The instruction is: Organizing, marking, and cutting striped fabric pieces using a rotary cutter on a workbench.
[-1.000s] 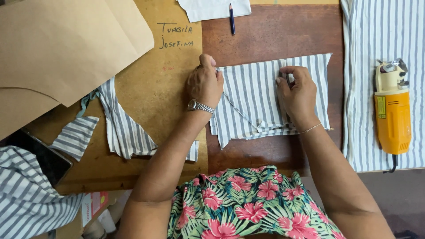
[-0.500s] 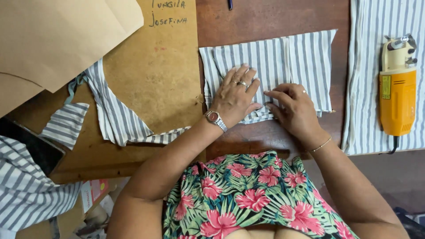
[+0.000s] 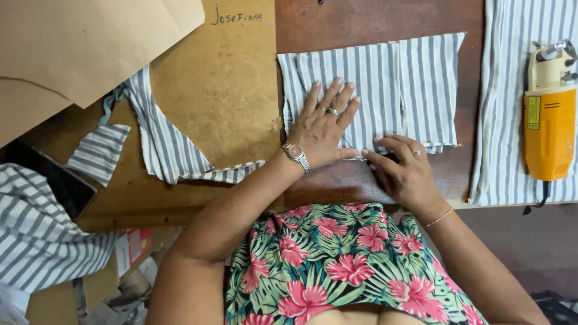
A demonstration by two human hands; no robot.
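A: Where does the folded striped fabric piece [image 3: 385,84] lie?

B: Flat on the dark wooden tabletop [image 3: 373,18], in front of the person, with its left edge beside the brown hardboard sheet [image 3: 223,90]. Grey and white stripes run away from the person. A fold line shows right of centre.

A: State of the hands?

B: The left hand [image 3: 322,126] lies flat and spread on the lower left part of the fabric, palm down, gripping nothing. It carries a ring, and a wristwatch [image 3: 295,153] sits on that wrist. The right hand [image 3: 403,171] is at the near edge of the fabric, fingers curled, with the fingertips [image 3: 379,144] touching the hem. Whether they pinch the cloth cannot be told. It also bears a ring, and a thin bracelet [image 3: 439,218] circles the wrist.

A: Surroundings?

B: Right of the fabric, well apart, an orange and cream electric cutting machine [image 3: 549,114] rests on a long length of striped cloth [image 3: 500,120]. On the hardboard to the left lie striped offcuts [image 3: 162,144]. Large tan paper pattern pieces [image 3: 84,42] overlap the board's far left corner. More striped cloth [image 3: 36,235] hangs at the lower left, beside a dark flat object [image 3: 60,180] that is too hidden to name. The person wears a floral garment [image 3: 337,265].
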